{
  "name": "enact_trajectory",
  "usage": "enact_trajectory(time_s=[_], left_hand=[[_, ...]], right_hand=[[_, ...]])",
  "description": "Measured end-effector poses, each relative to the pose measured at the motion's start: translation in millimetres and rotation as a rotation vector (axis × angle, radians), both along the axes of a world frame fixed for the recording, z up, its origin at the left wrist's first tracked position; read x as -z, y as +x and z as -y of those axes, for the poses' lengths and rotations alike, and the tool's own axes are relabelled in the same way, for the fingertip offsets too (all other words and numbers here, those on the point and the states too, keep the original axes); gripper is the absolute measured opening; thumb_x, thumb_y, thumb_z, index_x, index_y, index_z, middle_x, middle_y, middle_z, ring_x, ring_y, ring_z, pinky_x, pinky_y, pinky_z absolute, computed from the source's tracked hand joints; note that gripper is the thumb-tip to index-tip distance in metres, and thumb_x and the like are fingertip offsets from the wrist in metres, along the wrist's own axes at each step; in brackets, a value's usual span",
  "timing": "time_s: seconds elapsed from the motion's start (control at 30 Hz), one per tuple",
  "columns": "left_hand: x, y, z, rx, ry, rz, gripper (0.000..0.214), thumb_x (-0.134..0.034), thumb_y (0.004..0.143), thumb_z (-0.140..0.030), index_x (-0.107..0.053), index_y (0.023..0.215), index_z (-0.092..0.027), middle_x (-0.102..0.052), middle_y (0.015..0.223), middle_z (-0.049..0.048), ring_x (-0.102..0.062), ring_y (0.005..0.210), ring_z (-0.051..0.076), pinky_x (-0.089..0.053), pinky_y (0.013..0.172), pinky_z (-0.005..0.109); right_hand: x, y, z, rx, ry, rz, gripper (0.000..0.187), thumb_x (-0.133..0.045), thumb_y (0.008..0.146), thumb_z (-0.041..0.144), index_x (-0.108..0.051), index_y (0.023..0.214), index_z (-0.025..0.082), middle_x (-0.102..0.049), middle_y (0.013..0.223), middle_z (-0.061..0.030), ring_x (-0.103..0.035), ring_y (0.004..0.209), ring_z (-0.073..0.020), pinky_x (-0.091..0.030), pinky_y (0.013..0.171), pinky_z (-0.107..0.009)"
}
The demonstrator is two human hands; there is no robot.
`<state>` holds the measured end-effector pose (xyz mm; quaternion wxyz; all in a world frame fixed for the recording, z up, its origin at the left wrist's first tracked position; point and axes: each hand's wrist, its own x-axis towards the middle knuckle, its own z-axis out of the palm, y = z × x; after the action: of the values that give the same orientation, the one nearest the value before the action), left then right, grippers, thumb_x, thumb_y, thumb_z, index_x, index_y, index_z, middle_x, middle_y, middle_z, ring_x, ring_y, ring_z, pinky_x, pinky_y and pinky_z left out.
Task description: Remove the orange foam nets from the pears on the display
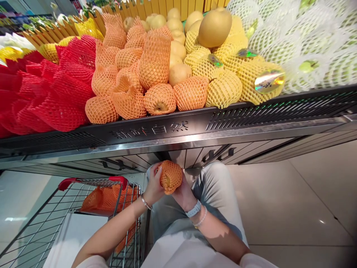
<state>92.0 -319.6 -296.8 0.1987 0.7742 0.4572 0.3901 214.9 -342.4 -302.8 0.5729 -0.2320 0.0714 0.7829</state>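
Both my hands hold one pear in an orange foam net low in front of me, below the shelf edge. My left hand wraps its fingers round the net's left side. From beneath and to the right, my right hand cups the fruit, its fingers mostly hidden behind it. A bracelet sits on my left wrist, a white watch and a bead bracelet on my right. The yellow fruit shows through the net's open end.
The produce shelf above carries pears in orange nets, red nets, yellow nets and white nets. A shopping cart with orange nets inside stands at my lower left. Pale tiled floor lies at right.
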Motion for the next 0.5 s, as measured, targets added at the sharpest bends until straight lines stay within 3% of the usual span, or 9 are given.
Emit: enact_trajectory(time_s=[0.07, 0.27, 0.4, 0.5], left_hand=[[0.4, 1.9, 0.1, -0.055, 0.024, 0.129, 0.09, -0.083, 0.055, -0.036, -0.039, 0.133, -0.025, -0.047, 0.123, 0.0123, -0.053, 0.114, 0.03, -0.045, 0.099, 0.049], [-15.7, 7.8, -0.3, -0.181, -0.178, 0.516, 0.118, -0.087, 0.048, -0.043, -0.017, 0.142, -0.029, -0.046, 0.129, 0.013, -0.056, 0.114, 0.029, -0.049, 0.096, 0.046], [-19.7, 10.5, 9.9, -0.175, -0.196, 0.531, 0.118, -0.087, 0.044, -0.049, -0.021, 0.14, -0.03, -0.044, 0.133, 0.0127, -0.054, 0.119, 0.029, -0.048, 0.099, 0.044], [-12.2, 12.3, 18.6, -0.081, -0.187, 0.487, 0.111, -0.08, 0.051, -0.058, -0.021, 0.141, -0.032, -0.043, 0.135, 0.0125, -0.055, 0.117, 0.028, -0.051, 0.095, 0.043]], right_hand=[[-3.5, 2.8, 2.8, 0.048, 0.041, 0.079, 0.027, -0.064, 0.08, 0.045, -0.067, 0.096, 0.023, -0.071, 0.103, -0.0003, -0.065, 0.094, -0.0162, -0.054, 0.085, -0.032], [-0.1, 15.8, -2.0, 0.344, 0.129, 0.271, 0.018, -0.072, 0.074, 0.038, -0.069, 0.082, 0.023, -0.071, 0.093, -0.0008, -0.064, 0.085, -0.0149, -0.053, 0.081, -0.028], [12.8, 14.0, -8.5, 0.322, 0.077, 0.194, 0.018, -0.074, 0.07, 0.039, -0.068, 0.079, 0.025, -0.071, 0.085, 0.0026, -0.065, 0.081, -0.0145, -0.052, 0.084, -0.03], [12.5, 8.7, -7.3, 0.218, 0.101, 0.102, 0.032, -0.065, 0.074, 0.053, -0.068, 0.091, 0.026, -0.072, 0.096, 0.0003, -0.065, 0.094, -0.0186, -0.05, 0.09, -0.036]])
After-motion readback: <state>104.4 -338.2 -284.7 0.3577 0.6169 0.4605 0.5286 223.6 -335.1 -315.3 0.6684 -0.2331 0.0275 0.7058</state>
